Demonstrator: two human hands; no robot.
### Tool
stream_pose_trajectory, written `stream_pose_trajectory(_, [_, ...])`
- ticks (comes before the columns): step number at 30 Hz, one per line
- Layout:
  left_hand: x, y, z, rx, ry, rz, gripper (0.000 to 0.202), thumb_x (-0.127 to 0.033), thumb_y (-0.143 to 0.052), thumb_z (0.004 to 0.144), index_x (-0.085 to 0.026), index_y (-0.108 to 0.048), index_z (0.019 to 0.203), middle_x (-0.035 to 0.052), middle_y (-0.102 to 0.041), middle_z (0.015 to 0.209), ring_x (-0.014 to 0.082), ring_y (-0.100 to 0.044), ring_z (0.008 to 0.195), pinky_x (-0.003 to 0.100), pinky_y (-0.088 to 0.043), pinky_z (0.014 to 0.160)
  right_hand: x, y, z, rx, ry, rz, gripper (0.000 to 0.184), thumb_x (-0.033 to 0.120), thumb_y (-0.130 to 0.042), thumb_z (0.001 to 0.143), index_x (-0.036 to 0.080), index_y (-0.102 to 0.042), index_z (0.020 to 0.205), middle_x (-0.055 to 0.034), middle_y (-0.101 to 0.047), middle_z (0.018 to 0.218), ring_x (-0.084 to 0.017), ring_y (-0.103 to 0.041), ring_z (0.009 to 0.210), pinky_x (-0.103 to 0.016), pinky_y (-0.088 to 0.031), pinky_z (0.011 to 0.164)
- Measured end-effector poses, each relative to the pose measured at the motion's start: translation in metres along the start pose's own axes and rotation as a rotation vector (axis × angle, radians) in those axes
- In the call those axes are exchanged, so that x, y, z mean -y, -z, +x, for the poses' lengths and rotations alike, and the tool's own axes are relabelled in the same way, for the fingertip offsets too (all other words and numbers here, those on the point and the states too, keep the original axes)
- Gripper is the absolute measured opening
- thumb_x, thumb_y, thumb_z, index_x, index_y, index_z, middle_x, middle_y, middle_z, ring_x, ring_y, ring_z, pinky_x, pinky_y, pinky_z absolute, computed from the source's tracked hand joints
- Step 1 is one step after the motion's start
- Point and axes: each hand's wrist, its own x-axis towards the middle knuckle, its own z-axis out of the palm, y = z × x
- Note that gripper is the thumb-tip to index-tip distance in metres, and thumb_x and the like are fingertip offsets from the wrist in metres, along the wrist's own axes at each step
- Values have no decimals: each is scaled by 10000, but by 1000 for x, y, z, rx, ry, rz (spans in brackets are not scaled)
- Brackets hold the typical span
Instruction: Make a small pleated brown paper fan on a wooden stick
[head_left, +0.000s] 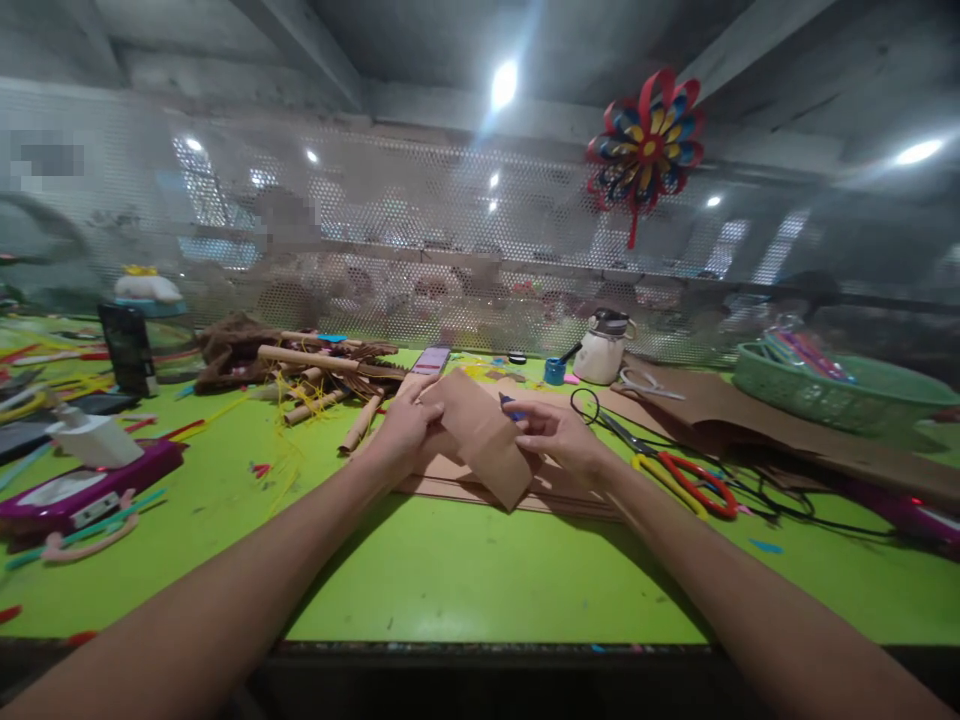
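Hands: left hand [409,425] pinches brown paper [480,425] by its left edge; right hand [561,436] seems to grasp a small blue object [513,409] at the right.
Paper risk: uneven pull could crease it.
Paper look: plain, tilted, with a line across.
Counter [360,590]: paper is over stacked brown sheets [450,484].

One head-worn camera looks forward, close over the green table [420,590], toward a perforated screen [405,215].
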Motion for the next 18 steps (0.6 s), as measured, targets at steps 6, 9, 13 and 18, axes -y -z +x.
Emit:
stream_pose_trajectory(6, [7, -10, -6, 138, 109, -10, 313, -133, -632, 661, -103, -618, 973, 105, -663, 842, 137, -584, 629, 246, -462, 587, 6, 0, 2, -146, 95, -22, 367, 245, -698, 600, 164, -624, 950, -9, -637, 707, -133, -567, 642, -274, -439, 620])
stream_pose_trajectory(9, [4, -18, -14, 272, 132, -35, 333, -152, -607, 699, -115, -615, 1030, 121, -651, 964, 166, -602, 762, 258, -471, 665, 7, 0, 5, -240, 174, -98, 230, 275, -697, 600, 149, -642, 784, -32, -654, 717, -153, -584, 654, -289, -449, 637])
stream_pose_trajectory(13, [1, -27, -23, 453, 154, -84, 355, -136, -566, 710, -132, -609, 1062, 120, -636, 1017, 189, -593, 846, 286, -472, 742, 7, 0, 6, -353, 219, -180, 194, 293, -681, 618, 145, -650, 740, -52, -655, 711, -160, -574, 645, -299, -454, 633])
stream_pose_trajectory(18, [-2, -31, -28, 489, 197, -98, 380, -112, -523, 673, -142, -604, 1043, 111, -643, 968, 198, -592, 832, 307, -483, 737, 10, -1, 6, -433, 256, -254, 173, 313, -677, 615, 152, -622, 643, -71, -645, 850, -161, -562, 695, -279, -446, 612])
